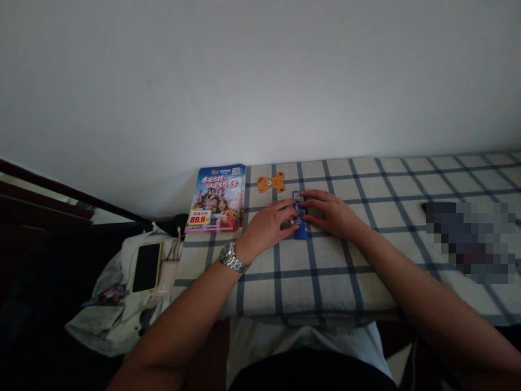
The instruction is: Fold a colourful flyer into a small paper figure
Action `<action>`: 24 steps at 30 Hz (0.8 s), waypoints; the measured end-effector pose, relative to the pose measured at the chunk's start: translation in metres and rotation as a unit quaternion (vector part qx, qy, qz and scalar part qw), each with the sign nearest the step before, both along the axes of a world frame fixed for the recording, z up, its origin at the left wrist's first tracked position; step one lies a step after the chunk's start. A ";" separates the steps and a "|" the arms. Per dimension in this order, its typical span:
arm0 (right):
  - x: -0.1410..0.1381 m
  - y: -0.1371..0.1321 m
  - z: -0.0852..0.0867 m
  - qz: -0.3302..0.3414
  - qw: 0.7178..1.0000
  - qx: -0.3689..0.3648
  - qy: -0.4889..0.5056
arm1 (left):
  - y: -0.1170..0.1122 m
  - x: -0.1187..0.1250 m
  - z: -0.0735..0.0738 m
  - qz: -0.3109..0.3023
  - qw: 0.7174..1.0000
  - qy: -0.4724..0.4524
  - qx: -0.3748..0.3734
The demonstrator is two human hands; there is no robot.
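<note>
A narrow folded flyer, blue with some printing and a small code at its top, lies upright on the checked cloth. From its left side, my left hand holds the strip with bent fingers and thumb on it; a metal watch sits on that wrist. My right hand grips the right edge, fingertips and thumb against the paper. Much of the strip's middle is hidden under the fingers. Left of my hands rests a stack of colourful printed flyers. Just beyond the strip is a flat orange teddy bear figure.
A blue-and-white checked cloth covers the table, which meets a pale wall. A phone lies on light fabric at lower left, beside a pinkish case. A dark, partly blurred-out object is at right.
</note>
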State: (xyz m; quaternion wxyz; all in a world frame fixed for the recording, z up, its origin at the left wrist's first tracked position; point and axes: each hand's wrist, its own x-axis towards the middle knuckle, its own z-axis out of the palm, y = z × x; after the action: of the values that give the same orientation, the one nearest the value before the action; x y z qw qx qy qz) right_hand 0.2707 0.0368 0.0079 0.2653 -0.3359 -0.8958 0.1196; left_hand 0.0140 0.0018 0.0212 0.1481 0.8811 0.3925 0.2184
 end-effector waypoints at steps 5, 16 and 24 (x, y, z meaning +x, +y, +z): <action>0.000 0.000 -0.001 -0.006 1.000 -0.009 0.000 | 0.000 0.001 0.001 0.000 1.000 0.003 -0.003; -0.006 0.001 0.002 -0.050 0.998 -0.012 0.026 | -0.001 0.002 0.004 -0.001 1.000 0.009 0.001; -0.011 0.003 -0.001 -0.074 0.996 -0.010 0.049 | -0.001 0.002 0.004 -0.002 1.000 0.013 0.010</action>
State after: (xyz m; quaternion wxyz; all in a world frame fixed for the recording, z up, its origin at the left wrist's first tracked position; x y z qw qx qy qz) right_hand 0.2596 0.0398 0.0071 0.3132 -0.3981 -0.8531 0.1250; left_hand 0.0162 0.0009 0.0254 0.1352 0.8860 0.3903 0.2108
